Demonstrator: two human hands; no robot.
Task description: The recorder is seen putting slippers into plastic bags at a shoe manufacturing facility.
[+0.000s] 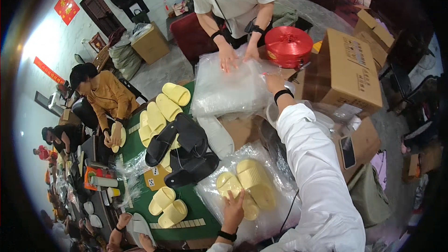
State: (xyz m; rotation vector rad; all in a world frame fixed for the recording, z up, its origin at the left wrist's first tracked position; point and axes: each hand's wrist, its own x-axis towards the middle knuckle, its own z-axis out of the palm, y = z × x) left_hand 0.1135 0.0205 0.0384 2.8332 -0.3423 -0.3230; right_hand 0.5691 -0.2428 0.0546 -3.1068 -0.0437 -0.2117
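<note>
My left hand [233, 212] rests with its fingers spread on a pair of pale yellow slippers [255, 182]. Clear plastic bags [211, 187] lie around that pair; I cannot tell whether the slippers are inside one. Stretched far forward, my right hand [274, 83] pinches the right edge of a stack of clear plastic bags [224, 91]. A person across the table lays both hands [239, 58] on the same stack. Black slippers [179, 147] sit left of centre, partly over several yellow slippers [157, 116]. Another yellow pair [168, 207] is nearer to me.
A roll of red plastic twine [288, 46] and a large cardboard box [349, 72] stand beyond my right arm. A phone [347, 151] lies on cardboard at the right. On the green table [198, 205], another person's hands hold a white slipper [139, 227] at the lower left.
</note>
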